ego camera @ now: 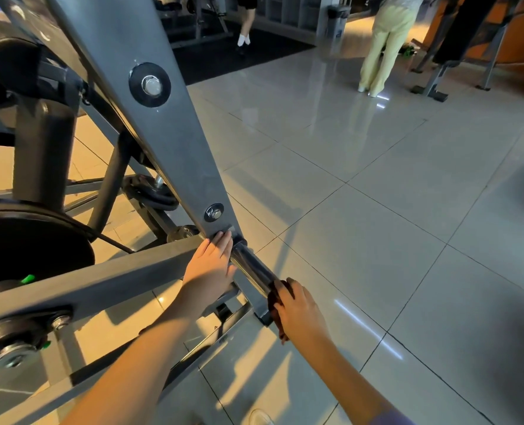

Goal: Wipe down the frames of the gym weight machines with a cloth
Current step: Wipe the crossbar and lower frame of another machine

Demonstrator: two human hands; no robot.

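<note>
A grey steel machine frame [162, 124] slants down from the top left to a chrome weight peg [250, 265] near the floor. My left hand [210, 268] rests flat with straight fingers on the frame's lower end, beside the peg's base. My right hand [299, 311] grips a dark reddish-brown cloth [275, 305] wrapped around the outer end of the peg. A second grey beam [101, 283] runs leftward from under my left hand.
Black weight plates [24, 246] hang on the machine at the left, another plate [12, 342] lower down. Glossy grey tile floor [377, 210] spreads to the right. A person in pale yellow trousers [383, 44] stands far right; another person's legs [245, 23] show at the top.
</note>
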